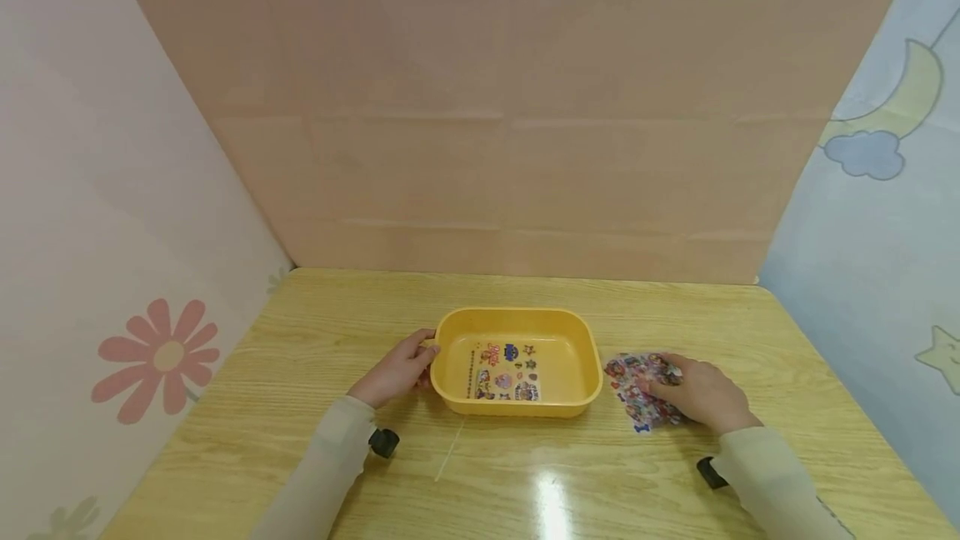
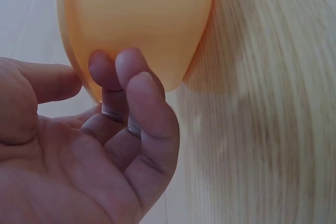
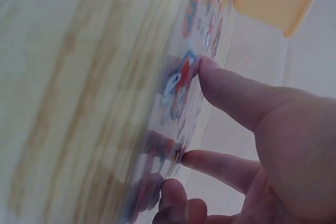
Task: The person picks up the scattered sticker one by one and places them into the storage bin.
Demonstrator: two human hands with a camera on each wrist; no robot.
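A yellow plastic tub (image 1: 517, 315) with rounded corners stands on the wooden table, small printed stickers (image 1: 506, 373) on its floor. My left hand (image 1: 397, 369) pinches the tub's left rim. In the left wrist view its thumb lies over the rim, and its curled fingers (image 2: 149, 100) are against the outer wall. To the right of the tub lie glossy, transparent sticker sheets (image 1: 648, 390) with colourful cartoon figures. My right hand (image 1: 701, 394) rests on them; in the right wrist view the thumb and forefinger (image 3: 223, 166) touch the top surface. How many sheets lie there, I cannot tell.
The wooden table (image 1: 360, 298) meets a plain peach backdrop (image 1: 480, 190). A wall with a pink flower stands on the left, a blue one with a moon and star on the right. Each wrist wears a black device (image 1: 384, 442).
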